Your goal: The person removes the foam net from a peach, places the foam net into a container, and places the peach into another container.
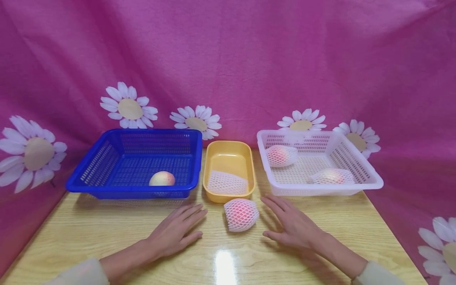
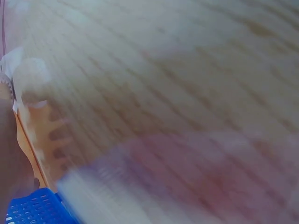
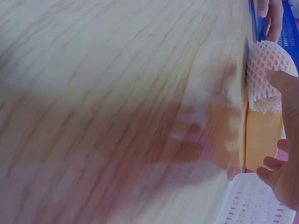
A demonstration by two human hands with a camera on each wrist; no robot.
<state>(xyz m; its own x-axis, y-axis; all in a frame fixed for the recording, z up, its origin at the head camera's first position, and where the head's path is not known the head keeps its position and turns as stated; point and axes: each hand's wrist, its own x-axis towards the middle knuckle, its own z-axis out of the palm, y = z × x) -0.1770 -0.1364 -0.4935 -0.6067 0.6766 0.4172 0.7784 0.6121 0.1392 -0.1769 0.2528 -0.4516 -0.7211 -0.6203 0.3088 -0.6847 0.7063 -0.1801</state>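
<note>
A pinkish peach in a white foam net (image 1: 241,215) rests on the table in front of the yellow tray (image 1: 211,158). To its left, my left hand (image 1: 177,230) lies with fingers extended, apart from the fruit. On the other side my right hand (image 1: 293,225) spreads its fingers, thumb and fingertips near the net and holding nothing. In the right wrist view the netted peach (image 3: 266,70) shows beyond the right thumb (image 3: 280,80). An empty foam net (image 1: 227,183) lies in the yellow tray. One bare peach (image 1: 162,179) sits in the blue basket (image 1: 132,193).
The white basket (image 1: 324,189) at the right holds two netted peaches, one (image 1: 281,155) at its left wall and one (image 1: 333,176) near the front. Behind everything hangs a pink cloth (image 1: 228,71) with daisies. The wooden table (image 1: 192,265) reflects light near its front.
</note>
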